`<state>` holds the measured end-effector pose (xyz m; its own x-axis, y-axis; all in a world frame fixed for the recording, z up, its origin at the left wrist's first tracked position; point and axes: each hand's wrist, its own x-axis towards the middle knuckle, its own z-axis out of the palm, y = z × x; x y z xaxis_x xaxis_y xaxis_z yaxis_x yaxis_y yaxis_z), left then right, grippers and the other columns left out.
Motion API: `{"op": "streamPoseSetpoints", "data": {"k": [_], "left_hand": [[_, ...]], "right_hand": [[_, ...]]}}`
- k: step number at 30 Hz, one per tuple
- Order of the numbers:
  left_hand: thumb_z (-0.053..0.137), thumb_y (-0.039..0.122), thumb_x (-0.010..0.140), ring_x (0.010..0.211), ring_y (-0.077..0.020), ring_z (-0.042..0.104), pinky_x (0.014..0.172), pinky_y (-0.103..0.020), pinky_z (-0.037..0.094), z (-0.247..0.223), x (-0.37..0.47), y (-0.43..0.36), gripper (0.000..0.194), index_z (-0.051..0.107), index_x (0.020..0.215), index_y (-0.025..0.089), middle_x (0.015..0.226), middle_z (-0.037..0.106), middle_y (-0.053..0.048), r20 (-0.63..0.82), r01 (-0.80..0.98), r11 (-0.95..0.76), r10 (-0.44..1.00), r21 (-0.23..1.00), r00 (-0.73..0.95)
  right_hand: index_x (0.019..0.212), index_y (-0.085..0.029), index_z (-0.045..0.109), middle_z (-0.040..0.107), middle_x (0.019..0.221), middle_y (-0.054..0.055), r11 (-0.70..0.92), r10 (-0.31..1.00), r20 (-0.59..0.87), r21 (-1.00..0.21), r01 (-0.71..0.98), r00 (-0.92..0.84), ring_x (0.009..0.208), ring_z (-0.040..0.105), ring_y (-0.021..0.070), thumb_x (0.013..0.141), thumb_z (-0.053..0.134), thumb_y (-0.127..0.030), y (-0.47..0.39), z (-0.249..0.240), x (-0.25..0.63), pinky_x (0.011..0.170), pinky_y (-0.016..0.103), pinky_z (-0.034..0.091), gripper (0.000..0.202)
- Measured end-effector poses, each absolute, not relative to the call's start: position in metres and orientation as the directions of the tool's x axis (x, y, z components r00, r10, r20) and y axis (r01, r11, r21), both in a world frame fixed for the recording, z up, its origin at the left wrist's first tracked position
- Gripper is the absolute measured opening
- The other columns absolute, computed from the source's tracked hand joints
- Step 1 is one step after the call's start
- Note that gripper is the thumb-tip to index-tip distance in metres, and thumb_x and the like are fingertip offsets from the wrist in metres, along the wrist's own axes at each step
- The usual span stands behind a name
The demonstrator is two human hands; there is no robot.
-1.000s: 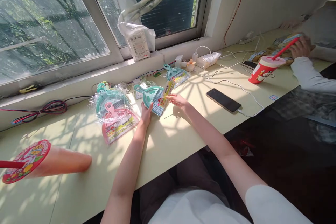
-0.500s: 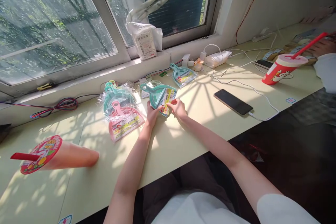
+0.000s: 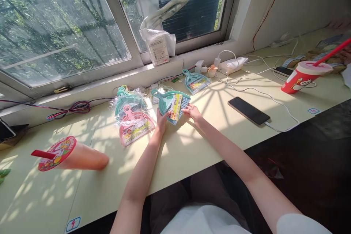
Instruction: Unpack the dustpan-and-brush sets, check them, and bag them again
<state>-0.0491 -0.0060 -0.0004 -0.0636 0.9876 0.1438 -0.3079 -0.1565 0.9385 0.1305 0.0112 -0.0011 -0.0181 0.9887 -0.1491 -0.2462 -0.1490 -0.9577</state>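
Observation:
A teal mini dustpan (image 3: pixel 165 101) with a brush (image 3: pixel 184 103) set in it is held just over the table, tilted toward me. A yellow and white printed label (image 3: pixel 176 107) lies across its front. My left hand (image 3: pixel 162 120) is closed on the lower left edge, thumb on the front. My right hand (image 3: pixel 193 112) pinches the right edge by the bristles. Left of it, a pink dustpan (image 3: pixel 128 122) in clear wrap overlaps wrapped teal dustpans (image 3: pixel 120 104). Another labelled teal dustpan (image 3: pixel 195 81) lies behind, near the wall.
A drink cup with a red straw (image 3: pixel 85 156) stands at the left, a red cup (image 3: pixel 298 77) at the right. A phone (image 3: pixel 249 110) lies plugged into a white cable (image 3: pixel 274 97). A paper packet (image 3: pixel 158 50) sits on the sill. Coiled wires (image 3: pixel 79 106) run along the wall.
My right hand has moved from the label to the dustpan's right edge, and the label now shows more fully. My left hand keeps its hold. The view has shifted slightly left.

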Motion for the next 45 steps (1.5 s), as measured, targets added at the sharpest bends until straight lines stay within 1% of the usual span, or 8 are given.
{"op": "streamPoseSetpoints", "data": {"k": [6,16,22,27,31,34,38,45], "left_hand": [[0.080,0.023,0.069,0.106,-0.0237,0.068,0.088,-0.037,0.056,0.000,-0.050,-0.007,0.066,0.054,0.129,0.025,0.115,0.070,-0.007,0.171,-0.311,-0.193,0.981,0.931,-0.096],[0.076,0.030,0.073,0.093,-0.0248,0.071,0.083,-0.039,0.058,-0.007,-0.051,-0.001,0.058,0.059,0.128,0.021,0.105,0.071,-0.008,0.147,-0.244,-0.184,0.976,0.952,-0.162],[0.054,0.043,0.095,0.107,-0.0276,0.068,0.094,-0.044,0.055,-0.001,-0.051,-0.009,0.049,0.052,0.137,0.019,0.129,0.063,-0.017,0.322,0.150,-0.290,0.903,0.945,-0.285],[0.037,0.029,0.102,0.135,-0.0318,0.048,0.111,-0.052,0.041,0.045,-0.089,-0.023,0.041,0.054,0.138,0.020,0.149,0.046,-0.018,0.658,0.843,-0.147,0.698,0.518,-0.283],[0.051,0.032,0.096,0.129,-0.0397,0.050,0.101,-0.056,0.046,0.061,-0.146,-0.030,0.042,0.057,0.134,0.014,0.139,0.054,-0.022,0.575,0.943,0.231,0.748,0.242,-0.331],[0.055,0.030,0.093,0.120,-0.0372,0.057,0.097,-0.049,0.049,0.052,-0.171,-0.030,0.039,0.061,0.127,0.012,0.128,0.061,-0.023,0.434,0.942,0.296,0.836,0.160,-0.337],[0.044,0.020,0.096,0.114,-0.0309,0.062,0.096,-0.043,0.049,0.040,-0.163,-0.023,0.029,0.068,0.112,0.015,0.116,0.067,-0.018,0.430,0.958,0.211,0.859,0.197,-0.277],[0.040,0.030,0.098,0.107,-0.0306,0.063,0.094,-0.048,0.051,0.034,-0.131,0.001,0.036,0.070,0.114,0.018,0.109,0.068,-0.017,0.513,0.888,0.038,0.804,0.459,-0.300]], "right_hand": [[0.105,-0.026,0.057,0.075,0.106,0.002,-0.059,0.997,-0.031,-0.914,-0.400,-0.076,0.095,0.073,0.0223,0.071,0.079,-0.036,0.003,0.001,0.120,0.094,0.043,0.057,0.042],[0.096,-0.024,0.056,0.075,0.091,-0.002,-0.148,0.987,-0.109,-0.894,-0.423,-0.115,0.086,0.075,0.0185,0.064,0.080,-0.017,0.004,-0.011,0.117,0.092,0.042,0.059,0.040],[0.096,-0.021,0.060,0.076,0.091,0.004,-0.139,0.990,-0.111,-0.877,-0.460,-0.086,0.086,0.075,0.0243,0.062,0.082,-0.016,0.006,-0.008,0.119,0.083,0.042,0.063,0.041],[0.097,-0.020,0.062,0.077,0.094,0.006,-0.101,0.994,-0.066,-0.877,-0.469,-0.090,0.091,0.075,0.0263,0.060,0.083,-0.019,0.009,-0.006,0.124,0.083,0.041,0.064,0.042],[0.095,-0.020,0.062,0.077,0.092,0.005,-0.121,0.991,-0.077,-0.865,-0.487,-0.110,0.088,0.076,0.0249,0.061,0.083,-0.018,0.010,-0.006,0.124,0.081,0.040,0.064,0.040],[0.097,-0.020,0.064,0.078,0.095,0.006,-0.126,0.987,-0.058,-0.860,-0.494,-0.151,0.088,0.076,0.0245,0.062,0.082,-0.017,0.008,-0.005,0.121,0.080,0.039,0.064,0.040],[0.100,-0.020,0.065,0.079,0.094,0.005,-0.137,0.971,-0.025,-0.873,-0.468,-0.238,0.085,0.076,0.0247,0.062,0.081,-0.017,0.003,-0.003,0.118,0.076,0.038,0.065,0.042],[0.096,-0.021,0.066,0.079,0.092,0.006,-0.183,0.953,-0.073,-0.914,-0.363,-0.295,0.083,0.077,0.0257,0.061,0.082,-0.014,0.008,-0.008,0.126,0.071,0.038,0.066,0.040]]}}
